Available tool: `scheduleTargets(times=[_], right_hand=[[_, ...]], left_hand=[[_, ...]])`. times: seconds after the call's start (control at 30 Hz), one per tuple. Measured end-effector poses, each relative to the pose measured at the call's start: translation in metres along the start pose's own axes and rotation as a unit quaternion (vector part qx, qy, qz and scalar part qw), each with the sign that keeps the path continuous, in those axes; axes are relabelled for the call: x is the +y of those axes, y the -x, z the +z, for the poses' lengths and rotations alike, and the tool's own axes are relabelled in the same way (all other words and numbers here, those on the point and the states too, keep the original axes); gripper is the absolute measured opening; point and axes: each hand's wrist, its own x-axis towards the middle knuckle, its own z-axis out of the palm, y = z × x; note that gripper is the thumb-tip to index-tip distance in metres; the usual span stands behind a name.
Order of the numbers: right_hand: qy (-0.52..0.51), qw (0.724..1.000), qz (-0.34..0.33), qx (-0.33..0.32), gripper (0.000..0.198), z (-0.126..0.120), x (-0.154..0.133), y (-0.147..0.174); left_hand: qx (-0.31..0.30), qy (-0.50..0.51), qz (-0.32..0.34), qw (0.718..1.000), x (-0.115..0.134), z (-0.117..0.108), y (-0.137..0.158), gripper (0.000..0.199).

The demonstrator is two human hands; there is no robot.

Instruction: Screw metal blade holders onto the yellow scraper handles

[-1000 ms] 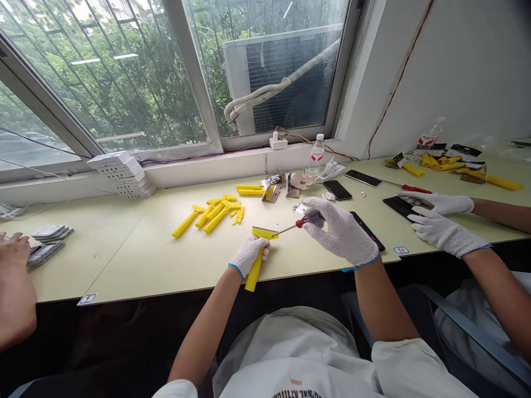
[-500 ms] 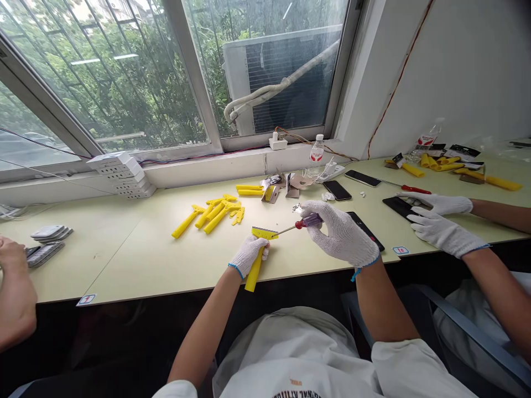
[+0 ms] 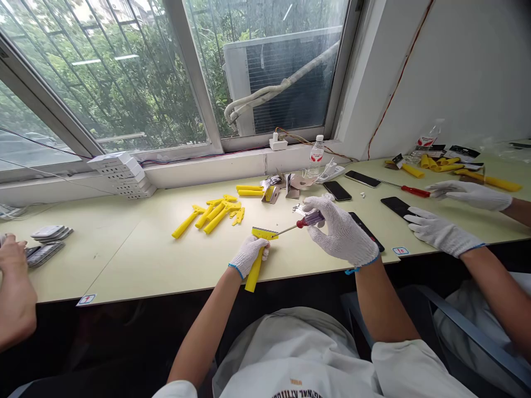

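Observation:
A yellow scraper (image 3: pixel 254 275) with a metal blade along its head is gripped in my gloved left hand (image 3: pixel 248 255), near the front edge of the table. My gloved right hand (image 3: pixel 342 235) has its fingers closed round the purple handle of a screwdriver (image 3: pixel 310 220) with a red collar. The screwdriver's tip meets the scraper head, where a small dark screw spot shows. Beyond my left hand lie several yellow scrapers (image 3: pixel 215 215) and small yellow head pieces (image 3: pixel 238 215). Small metal bits (image 3: pixel 297 209) lie just behind my right hand.
Opened packaging (image 3: pixel 292 187), a water bottle (image 3: pixel 316 149) and a phone (image 3: pixel 337 190) stand or lie toward the window. Another phone (image 3: pixel 365 229) is partly behind my right hand. At right are a co-worker's gloved hands (image 3: pixel 446 232) and a red-handled screwdriver (image 3: pixel 415 191); another person's hand (image 3: pixel 14 257) is at left.
My right hand has shifted its fingers slightly on the screwdriver handle, while the tip stays at the scraper head. A co-worker's hand has moved right, away from the phone, toward the red-handled screwdriver.

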Motion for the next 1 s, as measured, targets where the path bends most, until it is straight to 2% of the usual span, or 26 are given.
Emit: scheduleTargets(times=[0.17, 0.37, 0.53, 0.77, 1.0], right_hand=[[-0.04, 0.999, -0.009, -0.005, 0.055, 0.0014, 0.0003, -0.0007], [-0.006, 1.0, 0.005, -0.009, 0.048, 0.0012, 0.0025, -0.0002], [0.05, 0.998, 0.022, 0.02, 0.042, -0.0006, 0.0008, 0.0002], [-0.019, 1.0, -0.01, -0.017, 0.046, -0.0042, -0.0015, -0.0006], [-0.014, 0.999, 0.024, -0.021, 0.044, 0.0005, 0.0045, 0.0012]], left_hand=[[0.005, 0.001, -0.002, 1.0, -0.0001, 0.0005, -0.0004, 0.011], [0.01, 0.003, -0.007, 1.0, 0.0048, 0.0044, 0.0031, 0.01], [0.008, -0.004, -0.009, 1.0, 0.0051, 0.0035, 0.0033, 0.011], [0.009, -0.002, -0.011, 1.0, 0.0038, 0.0023, 0.0021, 0.011], [0.008, 0.004, -0.008, 1.0, 0.0038, 0.0033, 0.002, 0.009]])
